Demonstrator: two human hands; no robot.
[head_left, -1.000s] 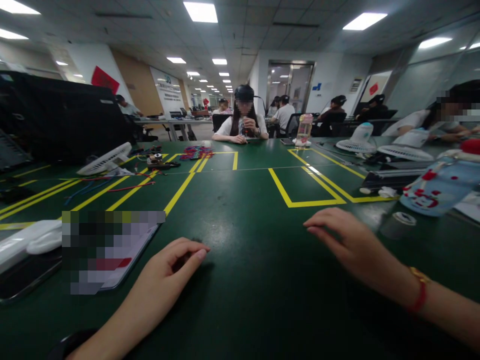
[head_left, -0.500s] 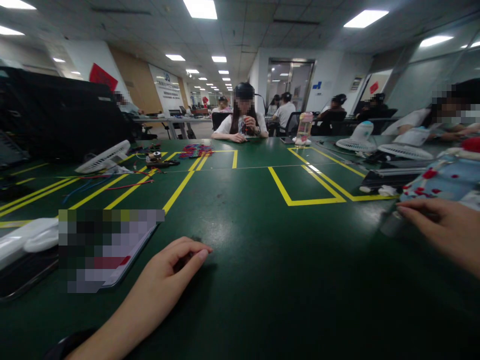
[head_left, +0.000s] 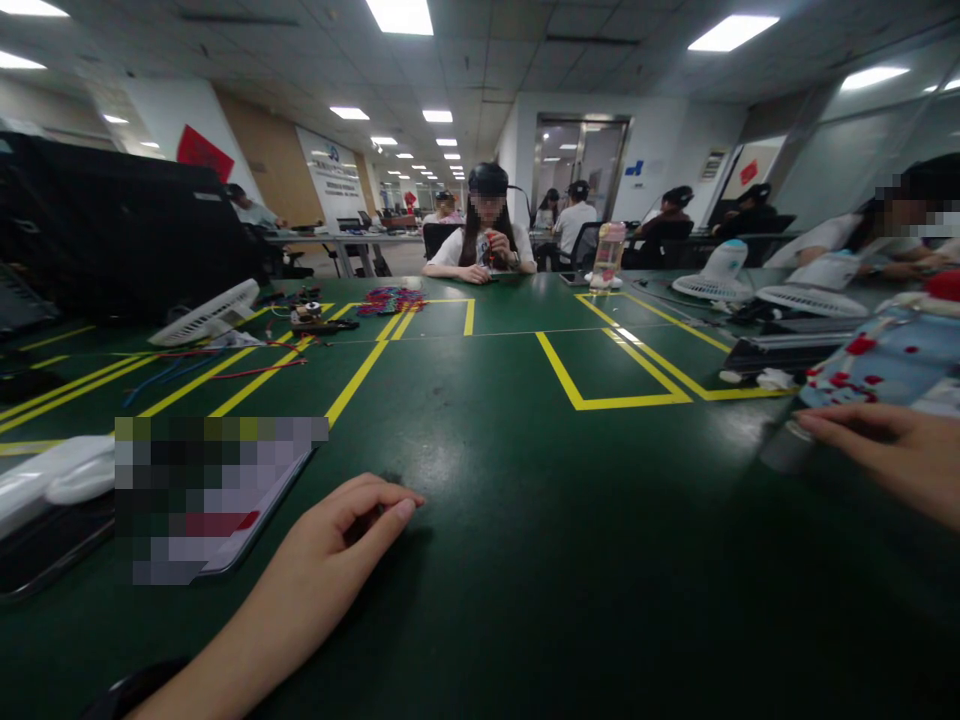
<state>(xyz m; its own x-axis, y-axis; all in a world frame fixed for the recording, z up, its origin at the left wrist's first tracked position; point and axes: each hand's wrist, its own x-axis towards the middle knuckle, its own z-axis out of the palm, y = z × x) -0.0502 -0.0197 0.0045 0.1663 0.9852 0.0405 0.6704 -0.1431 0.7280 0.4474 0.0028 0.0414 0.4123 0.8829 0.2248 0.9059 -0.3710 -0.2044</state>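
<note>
The green table [head_left: 495, 480] with its yellow tape lines filled most of the view, and a person sat at its far end. At the right edge lay a pale blue bottle with red spots [head_left: 877, 365], on its side. The right hand [head_left: 892, 455] rested just in front of it, fingers stretched leftward to a small dark cylinder [head_left: 784, 445], whose top the fingertips touched; whether they gripped it I could not tell. The left hand [head_left: 341, 545] lay on the table near the middle, fingers loosely curled over a small dark object [head_left: 367, 522] that was mostly hidden beneath them. Left of it lay a tablet [head_left: 225, 500]. Since a second earlier the right hand had swung from the open table out to the cylinder, settling slightly lower in the last half second; the left hand had not moved.
</note>
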